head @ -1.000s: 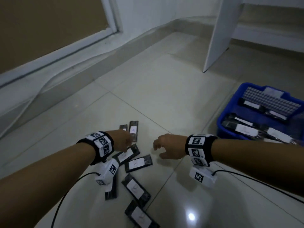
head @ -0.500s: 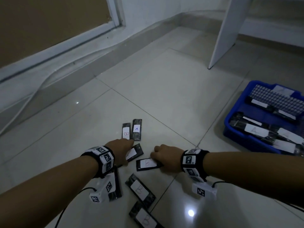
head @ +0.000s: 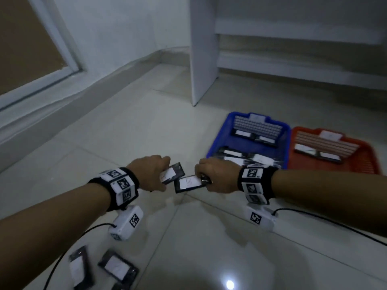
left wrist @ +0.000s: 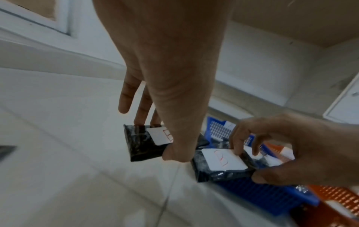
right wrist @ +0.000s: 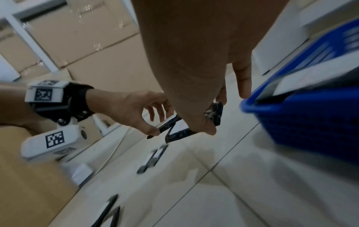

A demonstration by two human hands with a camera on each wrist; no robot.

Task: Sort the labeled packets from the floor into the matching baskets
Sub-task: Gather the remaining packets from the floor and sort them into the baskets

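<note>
**Two packets going to the baskets**

The left hand [head: 150, 174] is pinching one packet [head: 172, 173]. The right hand [head: 217, 174] is pinching another [head: 188, 183], maybe marked B. Next, each needs reading, then dropping in the blue basket [head: 215, 147] or orange basket [head: 366, 164] on the right.

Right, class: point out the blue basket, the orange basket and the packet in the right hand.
blue basket [head: 215, 141]: head view, left rim
orange basket [head: 365, 164]: head view, bare mesh floor
packet [head: 189, 183]: head view, white label

Black packets [head: 189, 183] with white labels; blue basket [head: 215, 143], orange basket [head: 370, 162].
</note>
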